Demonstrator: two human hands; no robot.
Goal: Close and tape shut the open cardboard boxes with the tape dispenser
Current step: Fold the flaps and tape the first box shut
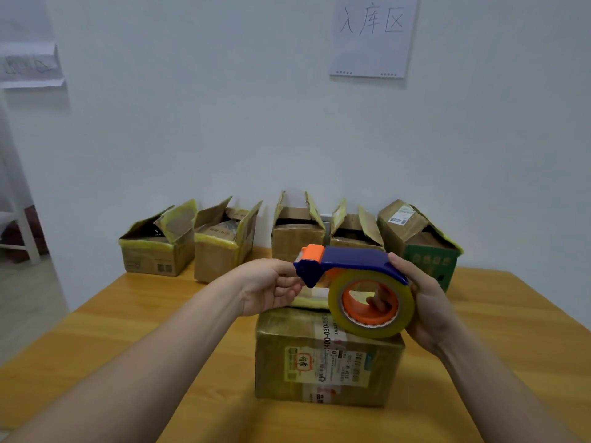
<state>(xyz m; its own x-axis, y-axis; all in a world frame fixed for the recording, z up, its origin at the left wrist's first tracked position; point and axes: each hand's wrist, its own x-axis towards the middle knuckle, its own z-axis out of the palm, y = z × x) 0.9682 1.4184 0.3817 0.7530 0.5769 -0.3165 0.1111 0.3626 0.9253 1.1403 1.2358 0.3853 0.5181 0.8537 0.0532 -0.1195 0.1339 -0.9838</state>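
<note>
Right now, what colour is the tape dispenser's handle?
The tape dispenser handle is dark blue; head view.

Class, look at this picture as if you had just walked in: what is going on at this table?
A person holds a blue and orange tape dispenser in both hands over a cardboard box on the wooden table. The right hand grips the roll end, and the left hand holds the front end. The box's flaps look closed. Five open boxes wait along the wall.
</note>
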